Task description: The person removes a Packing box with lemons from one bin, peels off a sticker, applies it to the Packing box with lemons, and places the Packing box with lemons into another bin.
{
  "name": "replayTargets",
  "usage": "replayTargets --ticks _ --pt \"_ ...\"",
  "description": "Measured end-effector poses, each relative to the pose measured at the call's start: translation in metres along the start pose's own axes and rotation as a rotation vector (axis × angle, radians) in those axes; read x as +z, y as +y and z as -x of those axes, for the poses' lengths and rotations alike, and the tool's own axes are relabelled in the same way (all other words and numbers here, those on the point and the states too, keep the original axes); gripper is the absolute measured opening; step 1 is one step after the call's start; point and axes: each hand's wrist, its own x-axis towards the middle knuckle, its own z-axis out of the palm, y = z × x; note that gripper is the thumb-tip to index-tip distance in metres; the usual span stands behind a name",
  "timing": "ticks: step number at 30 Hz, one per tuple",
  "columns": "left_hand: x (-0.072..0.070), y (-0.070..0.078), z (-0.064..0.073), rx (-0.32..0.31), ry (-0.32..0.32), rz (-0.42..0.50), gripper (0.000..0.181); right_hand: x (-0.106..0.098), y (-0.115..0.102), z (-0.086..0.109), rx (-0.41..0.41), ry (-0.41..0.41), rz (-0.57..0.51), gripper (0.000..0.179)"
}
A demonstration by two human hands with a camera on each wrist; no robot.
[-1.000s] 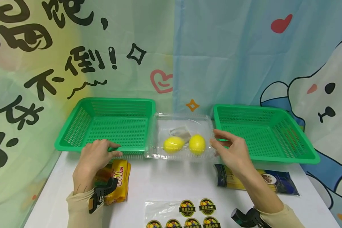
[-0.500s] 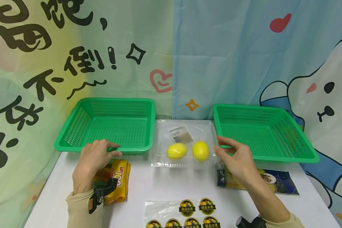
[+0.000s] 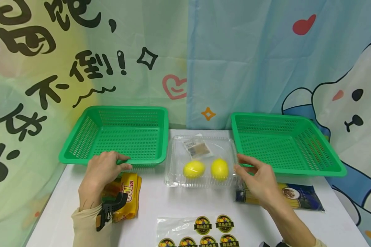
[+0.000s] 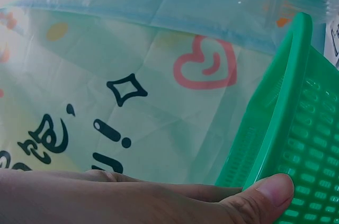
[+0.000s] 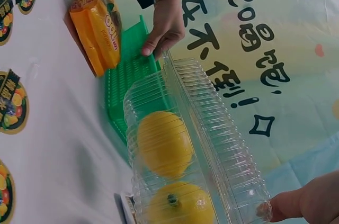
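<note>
My right hand [image 3: 259, 178] pinches the right edge of a clear plastic clamshell box [image 3: 180, 151], between the two baskets. Inside lie two yellow lemons [image 3: 194, 169] and a small printed sachet [image 3: 198, 148]. The lid is down over them. In the right wrist view the box's ribbed side [image 5: 222, 128] runs toward my thumb. My left hand [image 3: 106, 171] grips the near rim of the left green basket [image 3: 71, 157]; in the left wrist view the thumb [image 4: 275, 189] presses the basket's outer wall and the fingers go behind the rim.
A second green basket [image 3: 327, 169] stands at the right. A yellow snack packet [image 3: 131, 199] lies under my left wrist, a pasta pack [image 3: 306, 197] beneath my right forearm. A sheet of round fruit stickers [image 3: 176, 224] lies at the table's front. A printed curtain [image 3: 219, 68] hangs behind.
My right hand has brought the clamshell box toward me and slightly right, lower in the head view. My left hand has stayed on the basket rim.
</note>
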Motion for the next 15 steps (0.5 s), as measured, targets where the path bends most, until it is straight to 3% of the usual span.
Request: replayTargets --ticks 15 --pt "0.0 -0.002 0.0 0.005 -0.006 -0.001 0.037 0.015 0.021 0.005 0.054 -0.013 -0.029 0.052"
